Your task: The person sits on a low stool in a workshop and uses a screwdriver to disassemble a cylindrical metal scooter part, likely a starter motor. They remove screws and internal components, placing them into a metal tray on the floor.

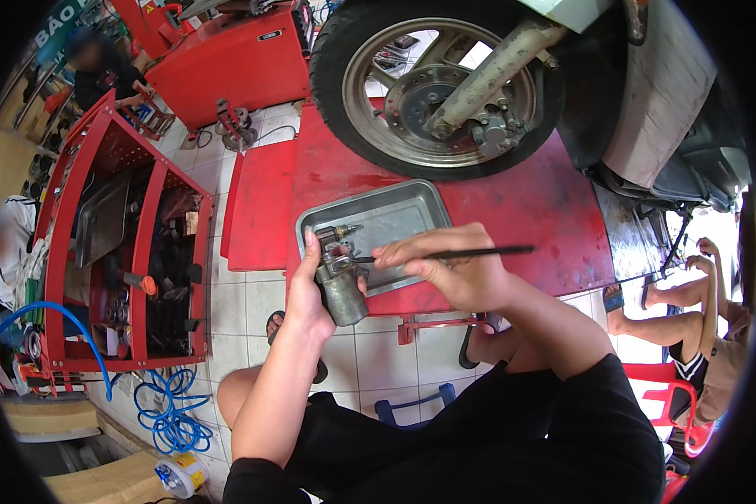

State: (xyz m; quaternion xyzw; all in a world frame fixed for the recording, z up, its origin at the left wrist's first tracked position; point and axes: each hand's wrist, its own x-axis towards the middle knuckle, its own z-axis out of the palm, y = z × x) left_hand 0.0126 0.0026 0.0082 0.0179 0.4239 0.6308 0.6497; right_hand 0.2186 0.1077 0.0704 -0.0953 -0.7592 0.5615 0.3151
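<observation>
In my left hand (308, 294) is a dull grey carburetor (344, 299) with a round, cylindrical body and small fittings at its upper end. My fingers wrap round its side, the thumb pointing up. My right hand (449, 262) grips a slim black tool (491, 251), whose handle sticks out to the right. The tool's other end reaches the upper part of the carburetor; its tip is too small to make out. Both hands are over the near side of a grey metal tray (428, 202), which lies on a red lift platform (512, 210).
A motorcycle front wheel (378, 155) stands on the platform behind the tray. At left is a red tool cart (139, 252), with a coiled blue hose (172, 412) on the floor. One person (718, 336) sits at right; others are at far left. A blue stool (416, 403) is below me.
</observation>
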